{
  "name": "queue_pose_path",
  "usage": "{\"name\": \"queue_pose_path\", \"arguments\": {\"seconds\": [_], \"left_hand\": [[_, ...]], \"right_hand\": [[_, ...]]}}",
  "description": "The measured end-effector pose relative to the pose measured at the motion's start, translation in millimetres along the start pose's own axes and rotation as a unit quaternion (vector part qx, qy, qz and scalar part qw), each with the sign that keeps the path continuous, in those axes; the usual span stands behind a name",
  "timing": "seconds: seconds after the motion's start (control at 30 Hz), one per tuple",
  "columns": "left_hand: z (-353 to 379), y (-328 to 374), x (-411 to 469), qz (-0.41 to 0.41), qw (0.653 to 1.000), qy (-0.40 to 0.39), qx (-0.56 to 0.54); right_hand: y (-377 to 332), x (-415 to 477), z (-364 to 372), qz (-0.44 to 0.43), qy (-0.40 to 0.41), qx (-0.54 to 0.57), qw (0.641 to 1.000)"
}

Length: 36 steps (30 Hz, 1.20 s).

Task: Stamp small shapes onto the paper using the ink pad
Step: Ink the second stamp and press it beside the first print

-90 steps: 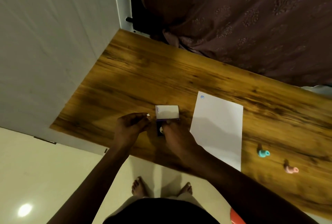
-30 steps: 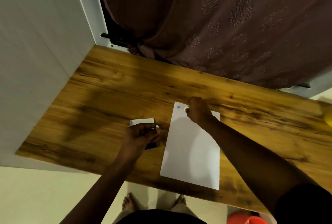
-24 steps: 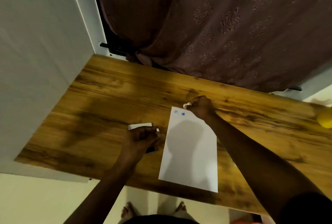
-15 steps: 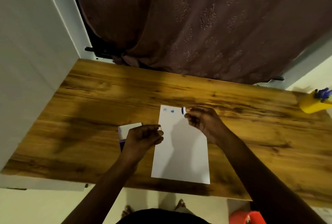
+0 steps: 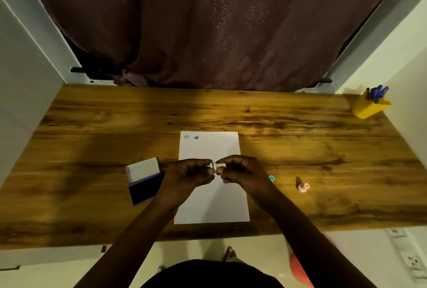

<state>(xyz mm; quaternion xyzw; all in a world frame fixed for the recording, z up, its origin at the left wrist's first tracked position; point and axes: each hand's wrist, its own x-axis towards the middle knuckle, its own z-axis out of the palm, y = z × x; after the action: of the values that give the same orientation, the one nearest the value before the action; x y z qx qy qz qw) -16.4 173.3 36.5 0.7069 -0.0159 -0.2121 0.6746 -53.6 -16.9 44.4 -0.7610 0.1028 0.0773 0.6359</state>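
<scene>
A white sheet of paper (image 5: 209,149) lies on the wooden table (image 5: 92,126) with two small blue stamped marks (image 5: 191,137) near its top left corner. Above the paper's middle, my left hand (image 5: 189,173) and my right hand (image 5: 242,170) meet, both pinching a small pale stamp (image 5: 216,166) between their fingertips. The open ink pad (image 5: 144,181), white lid up and dark pad showing, sits just left of my left hand.
A teal stamp (image 5: 271,178) and a pink stamp (image 5: 303,187) lie on the table right of the paper. A yellow pen holder (image 5: 369,106) stands at the far right corner. A dark curtain (image 5: 208,22) hangs behind the table.
My right hand pressed a second blue mark beside the first, then pulled back to the paper's middle. My left hand left the ink pad and joined it on the small stamp.
</scene>
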Motion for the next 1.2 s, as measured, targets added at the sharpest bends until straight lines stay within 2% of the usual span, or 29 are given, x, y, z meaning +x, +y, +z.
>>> {"name": "queue_pose_path", "arguments": {"seconds": [0.2, 0.4, 0.5, 0.6, 0.67, 0.73, 0.8, 0.87, 1.07, 1.2], "left_hand": [[9.1, -9.0, -0.7, 0.004, 1.0, -0.017, 0.015], [33.4, -21.8, -4.0, 0.039, 0.995, -0.075, 0.047], [49.0, -32.4, -1.5, 0.049, 0.992, -0.092, 0.072], [64.5, -36.4, 2.5, 0.013, 0.987, -0.116, 0.11], [71.5, -37.2, 7.2, -0.012, 0.987, -0.123, 0.106], [74.0, -36.0, 12.5, -0.017, 0.989, -0.109, 0.103], [75.5, -33.4, 17.5, -0.011, 0.99, -0.097, 0.106], [76.3, -31.9, 21.2, -0.007, 0.99, -0.085, 0.111], [81.2, -33.6, 27.1, -0.011, 0.993, -0.059, 0.106], [85.7, -35.2, 25.4, -0.023, 0.993, -0.056, 0.1]], "right_hand": [[10.6, -13.6, -13.3, 0.01, -0.012, -0.015, 1.0], [28.1, -35.5, -33.5, 0.103, -0.015, -0.004, 0.995], [37.9, -50.3, -46.1, 0.097, 0.001, -0.021, 0.995], [44.7, -62.1, -62.1, 0.088, 0.028, -0.024, 0.995], [50.3, -63.8, -73.2, 0.097, 0.057, -0.058, 0.992], [56.8, -62.9, -82.0, 0.098, 0.098, -0.14, 0.98], [66.4, -62.6, -89.4, 0.067, 0.134, -0.256, 0.955], [78.5, -61.0, -94.0, 0.041, 0.15, -0.327, 0.932], [106.0, -52.5, -101.7, 0.078, 0.158, -0.378, 0.909], [111.2, -48.2, -102.3, 0.065, 0.152, -0.398, 0.902]]}}
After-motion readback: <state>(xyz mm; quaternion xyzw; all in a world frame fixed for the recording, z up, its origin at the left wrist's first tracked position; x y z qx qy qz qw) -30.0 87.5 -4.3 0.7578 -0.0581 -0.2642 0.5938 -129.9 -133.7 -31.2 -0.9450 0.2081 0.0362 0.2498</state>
